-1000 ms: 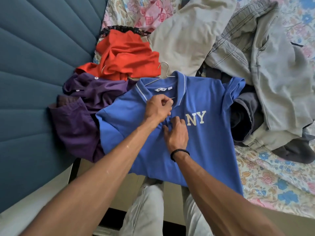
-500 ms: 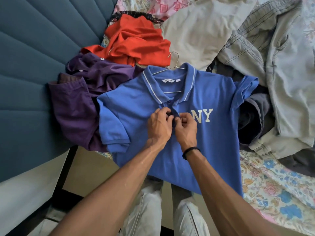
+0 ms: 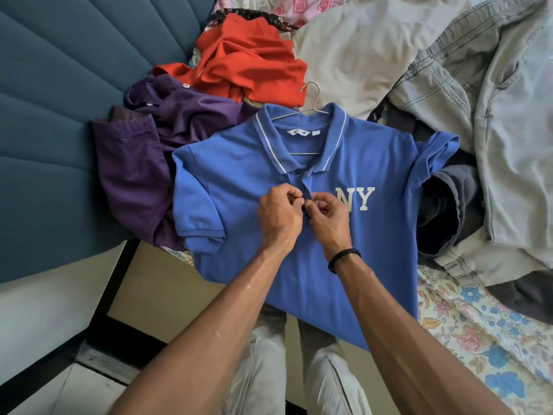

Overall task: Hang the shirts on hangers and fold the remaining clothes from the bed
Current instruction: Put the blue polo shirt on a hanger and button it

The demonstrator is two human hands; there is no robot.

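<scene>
A blue polo shirt (image 3: 239, 181) marked "NY" lies front-up at the edge of a bed (image 3: 466, 319) with a floral sheet, a metal hanger (image 3: 311, 100) threaded through its collar. Left of the blue polo shirt sits a crumpled purple shirt (image 3: 140, 175), with an orange shirt (image 3: 245, 64) above and left of its collar. At the placket, the left hand (image 3: 279, 212) and the right hand (image 3: 329, 217) meet, each grip pinching the fabric at a button. Right of the blue polo shirt, grey garments (image 3: 493, 130) lie heaped on the bed.
</scene>
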